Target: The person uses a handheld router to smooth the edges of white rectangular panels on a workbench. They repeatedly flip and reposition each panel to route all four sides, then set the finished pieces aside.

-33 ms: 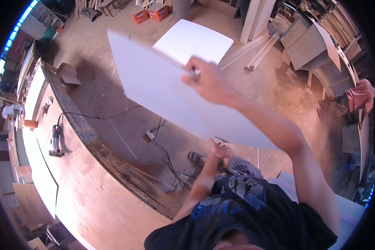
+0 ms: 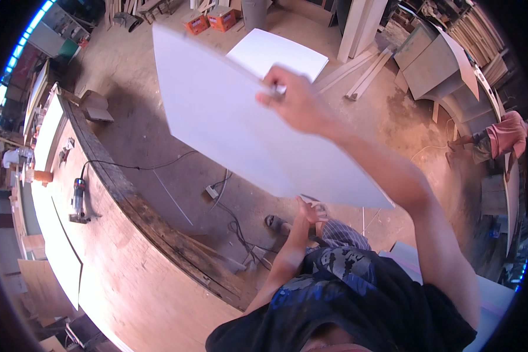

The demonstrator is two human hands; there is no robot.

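A large white board (image 2: 229, 111) hangs tilted in front of me, its far left corner raised. My right hand (image 2: 293, 97) is closed on its upper edge, near the middle. Something small and shiny shows between these fingers, too blurred to name. Beside the board's lower edge is my left hand (image 2: 312, 211), palm up with fingers stretched apart. I cannot tell whether it touches the board. Behind the raised board, another white sheet (image 2: 293, 53) lies on the floor, partly covered from view.
To my left stands a long curved wooden workbench (image 2: 123, 252) with a corded power tool (image 2: 78, 202) on it. Cables and a power strip (image 2: 212, 191) lie on the floor. Long boards (image 2: 369, 73) lie ahead right. Another person (image 2: 504, 138) bends at the far right.
The white board's far left corner has risen, hiding more of the sheet behind it. My right hand has shifted slightly to the right with its edge. My left hand stays nearly in place.
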